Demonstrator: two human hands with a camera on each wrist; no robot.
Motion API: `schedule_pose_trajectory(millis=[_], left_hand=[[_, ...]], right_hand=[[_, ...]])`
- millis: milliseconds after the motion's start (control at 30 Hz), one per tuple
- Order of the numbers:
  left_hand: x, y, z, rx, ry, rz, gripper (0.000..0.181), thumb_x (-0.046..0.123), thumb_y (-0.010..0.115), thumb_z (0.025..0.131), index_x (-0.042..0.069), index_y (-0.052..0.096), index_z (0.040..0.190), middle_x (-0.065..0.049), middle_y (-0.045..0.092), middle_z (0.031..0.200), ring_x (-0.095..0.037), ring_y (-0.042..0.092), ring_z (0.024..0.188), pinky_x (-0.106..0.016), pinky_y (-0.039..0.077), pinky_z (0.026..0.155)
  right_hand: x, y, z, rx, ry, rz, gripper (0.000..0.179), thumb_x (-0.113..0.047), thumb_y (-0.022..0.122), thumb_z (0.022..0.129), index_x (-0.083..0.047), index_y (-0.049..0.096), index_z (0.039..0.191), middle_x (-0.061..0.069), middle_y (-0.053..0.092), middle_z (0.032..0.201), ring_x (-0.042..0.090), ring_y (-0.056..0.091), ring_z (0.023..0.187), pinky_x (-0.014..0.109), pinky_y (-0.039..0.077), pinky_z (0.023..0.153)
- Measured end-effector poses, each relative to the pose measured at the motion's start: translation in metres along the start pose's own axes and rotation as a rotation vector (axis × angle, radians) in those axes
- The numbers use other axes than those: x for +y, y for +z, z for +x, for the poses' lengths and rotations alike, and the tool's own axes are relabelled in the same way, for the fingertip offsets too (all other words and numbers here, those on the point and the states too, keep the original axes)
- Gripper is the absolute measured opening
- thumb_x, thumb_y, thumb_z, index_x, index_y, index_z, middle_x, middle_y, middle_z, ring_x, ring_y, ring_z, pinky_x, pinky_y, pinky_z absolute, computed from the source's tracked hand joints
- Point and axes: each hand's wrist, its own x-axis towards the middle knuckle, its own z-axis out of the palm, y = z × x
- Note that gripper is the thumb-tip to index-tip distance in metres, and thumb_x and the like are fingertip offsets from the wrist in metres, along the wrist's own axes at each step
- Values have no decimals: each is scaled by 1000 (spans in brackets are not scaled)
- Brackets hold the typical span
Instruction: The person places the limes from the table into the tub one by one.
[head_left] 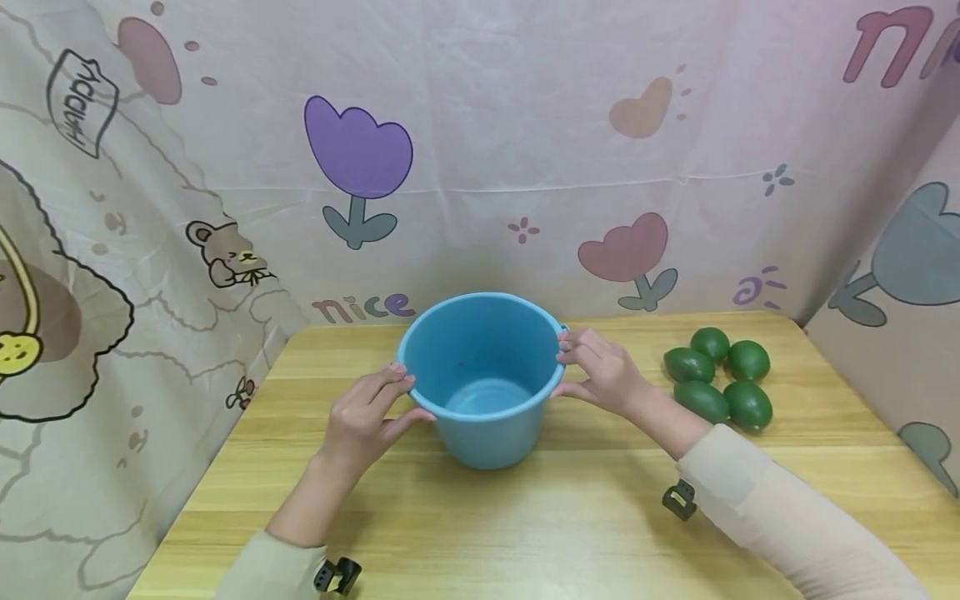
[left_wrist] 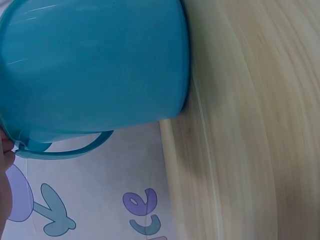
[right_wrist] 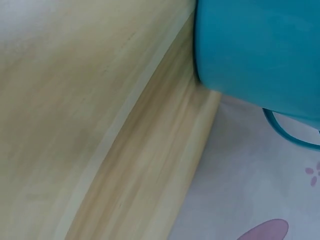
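A blue plastic bucket (head_left: 491,437) stands upright on the wooden table in the head view, and I see no contents in it. At its left rim, my left hand (head_left: 365,414) pinches the edge between thumb and fingers. My right hand (head_left: 606,372) holds the opposite rim in the same way. A curved blue handle (left_wrist: 70,152) hangs along the bucket's far side in the left wrist view. Only a sliver of the left hand shows there, at the left edge. In the right wrist view the bucket's side (right_wrist: 260,55) fills the upper right, and the hand is out of sight.
Several smooth green fruits (head_left: 701,402), lime-like, lie clustered on the table (head_left: 600,533) to the right, beyond the right forearm. A printed cloth (head_left: 480,125) hangs right behind the table's back edge. More cloth hangs at both sides. Each sleeve has a small black clip (head_left: 680,500) by it.
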Motion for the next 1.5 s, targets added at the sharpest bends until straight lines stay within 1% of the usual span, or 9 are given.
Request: schedule_pose_trajectory(millis=[133,433,700,800,1100,1267,1400,1500], left_hand=[[2,4,2,7,3,-10,56,52,59,85,-2,71,85,-16,70,86,-32,70,79,-41,59,67],[7,14,6,21,15,-36,54,51,60,84,-2,71,85,-15,71,86,-31,70,78,-40,60,67],[10,23,10,10,18,-60,54,51,60,85,-2,71,87,-15,70,87,-30,70,81,-40,60,69],[12,26,11,9,13,-68,55,51,59,85,-2,71,87,-15,70,86,-30,70,81,-40,60,69],[17,31,15,5,1,-88,56,51,56,85,-3,70,87,-15,70,86,-30,70,81,-40,59,70],[19,35,17,9,-11,-76,57,52,54,84,-3,70,86,-15,70,85,-30,70,81,-39,60,70],[22,39,18,5,-21,-72,57,52,52,85,-3,70,85,-15,71,84,-29,70,81,-38,60,71],[23,41,18,-9,-23,-70,58,52,51,85,-2,70,85,-14,70,84,-28,70,82,-38,60,72]], right_hand=[[0,-4,-2,25,-11,-22,58,-55,52,88,2,58,79,14,63,81,29,66,78,36,60,62],[1,-15,-8,36,-24,-48,58,-55,52,88,2,58,78,16,64,81,29,67,76,36,59,58],[2,-25,-13,57,-27,-88,58,-57,53,87,0,58,77,15,65,80,28,66,74,36,59,55],[2,-28,-14,54,-24,-99,58,-57,52,87,0,57,77,15,65,81,27,66,74,34,58,53],[1,-35,-16,67,-28,-111,58,-57,53,86,0,57,74,15,64,77,28,66,70,37,58,53],[1,-39,-18,66,-11,-106,59,-57,55,85,0,57,74,15,64,77,29,67,71,38,58,53],[0,-42,-21,85,-1,-116,59,-58,55,85,0,57,73,15,64,76,29,66,69,37,58,52],[-1,-44,-22,104,0,-129,60,-59,54,85,0,57,72,14,64,75,28,66,68,36,57,50]])
